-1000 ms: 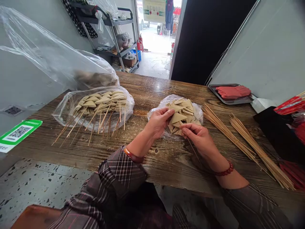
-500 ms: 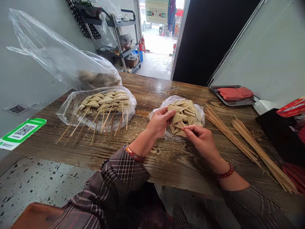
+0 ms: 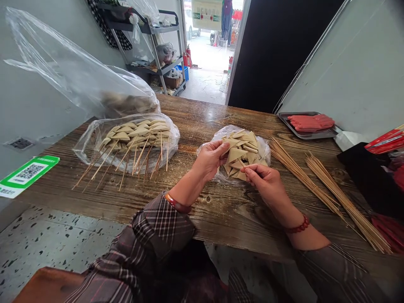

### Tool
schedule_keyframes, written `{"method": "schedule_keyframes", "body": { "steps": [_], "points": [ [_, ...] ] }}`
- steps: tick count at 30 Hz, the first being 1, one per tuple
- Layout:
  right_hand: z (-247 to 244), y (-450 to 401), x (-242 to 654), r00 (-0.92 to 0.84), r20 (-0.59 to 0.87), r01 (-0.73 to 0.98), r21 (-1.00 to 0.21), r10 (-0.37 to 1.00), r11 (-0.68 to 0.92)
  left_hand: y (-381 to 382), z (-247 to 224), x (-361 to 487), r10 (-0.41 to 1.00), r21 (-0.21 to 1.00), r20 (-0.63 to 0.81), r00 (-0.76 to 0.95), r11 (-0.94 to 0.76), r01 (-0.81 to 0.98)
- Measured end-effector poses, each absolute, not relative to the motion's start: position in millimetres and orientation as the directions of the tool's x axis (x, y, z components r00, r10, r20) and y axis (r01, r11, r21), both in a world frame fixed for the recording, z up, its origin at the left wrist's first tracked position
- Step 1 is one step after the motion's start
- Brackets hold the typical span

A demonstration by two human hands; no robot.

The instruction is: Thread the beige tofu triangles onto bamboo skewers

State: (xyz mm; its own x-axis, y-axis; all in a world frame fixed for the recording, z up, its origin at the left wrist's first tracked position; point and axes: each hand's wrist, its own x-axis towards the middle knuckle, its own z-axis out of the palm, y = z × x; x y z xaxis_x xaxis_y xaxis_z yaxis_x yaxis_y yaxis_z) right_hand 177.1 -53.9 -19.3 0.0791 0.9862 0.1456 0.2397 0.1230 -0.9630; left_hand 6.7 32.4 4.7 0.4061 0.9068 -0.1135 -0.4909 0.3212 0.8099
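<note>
My left hand [image 3: 208, 160] is closed, thumb and fingers gripping a flat tan triangular piece [image 3: 233, 155] that looks like tofu skin. Opposite it, the thumb and forefinger of my right hand [image 3: 264, 179] pinch a thin wooden skewer [image 3: 241, 163], its tip directed at that piece. Whether the tip has entered the piece I cannot tell. Beneath both hands lies a heap of similar tan pieces [image 3: 249, 139] on a clear plastic bag [image 3: 266, 147]. Over on the left, skewered tan pieces [image 3: 139, 131] are stacked on another clear bag [image 3: 82, 145], sticks pointing toward me.
Two bundles of bare skewers [image 3: 293, 174] lie right of my right hand. A dark tray [image 3: 285, 123] with pink-red sticks [image 3: 311, 123] is at the back right, near a black box [image 3: 356, 172]. A large plastic bag [image 3: 72, 67] rises at the back left of the wooden table [image 3: 189, 109].
Both hands keep almost the same place and grip. The whole view has shifted very slightly; nothing has been let go or newly picked up.
</note>
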Motion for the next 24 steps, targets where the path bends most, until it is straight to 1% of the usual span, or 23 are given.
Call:
{"method": "schedule_keyframes", "body": {
  "steps": [7, 12, 16, 20, 22, 24],
  "points": [
    [-23.8, -52.0, 176.8, 0.083, 0.128, 0.242, -0.965, 0.988, 0.105, 28.3, 4.2, 10.4, 0.911, 0.829, -0.115, 0.397, 0.308, -0.467],
    [-21.7, -51.0, 176.3, 0.096, 0.121, 0.251, -0.963, 0.988, 0.094, 19.7, -1.3, 18.5, 0.873, 0.831, -0.132, 0.469, 0.355, -0.427],
    [-18.1, -50.5, 177.0, 0.090, 0.142, 0.243, -0.963, 0.986, 0.117, 19.6, -1.9, 19.4, 0.865, 0.849, -0.113, 0.488, 0.339, -0.405],
    [-15.2, -50.2, 182.7, 0.172, 0.122, 0.152, -0.984, 0.977, 0.096, 28.8, 4.1, 10.2, 0.895, 0.865, -0.081, 0.438, 0.281, -0.416],
    [-13.9, -49.6, 187.5, 0.238, 0.105, 0.084, -0.993, 0.966, 0.087, 33.2, 8.0, 4.1, 0.913, 0.868, -0.047, 0.405, 0.238, -0.435],
    [-12.0, -49.2, 192.6, 0.271, 0.087, 0.037, -0.996, 0.959, 0.080, 35.6, 11.6, -1.0, 0.913, 0.872, -0.002, 0.409, 0.202, -0.446]
  ]
}}
